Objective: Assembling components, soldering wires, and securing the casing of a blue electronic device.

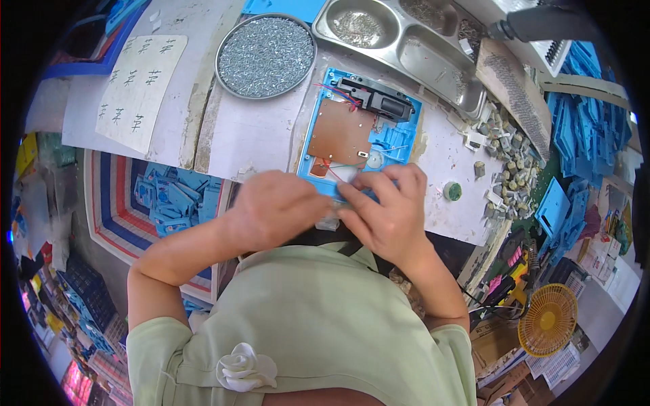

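One open blue casing (406, 132), just beyond the left hand (267, 210) and against the fingertips of the right hand (389, 213). Long axis running away from both hands, far end tipped slightly to the right; near end partly covered by fingers. Lying flat, hollow side up, with a brown circuit board (338, 128) ahead of the gap between the hands. At the far end, a long black module (382, 101) set crosswise, sloping nearer toward its right tip. Thin red wire (332, 169) close to the right forefinger.

Left: fingers bunched and blurred; cannot tell whether gripping anything. Right: fingers bent, thumb and forefinger drawn close at the casing's near edge; cannot tell whether grasping or merely touching.

Beneath, a pale worktop (261, 128), scuffed along the seam. Beyond the left hand, a round metal tray (266, 97) full of small silvery pieces; farther left, a paper sheet (139, 95) with handwritten marks. Left of that hand, lower down, a striped container (116, 189) of blue panels (166, 203). Beyond the right hand, a compartmented steel tray (389, 54); rightward, a round green piece (452, 191), then piled grey parts (518, 162). Well right and nearer, a yellow fan (547, 319).
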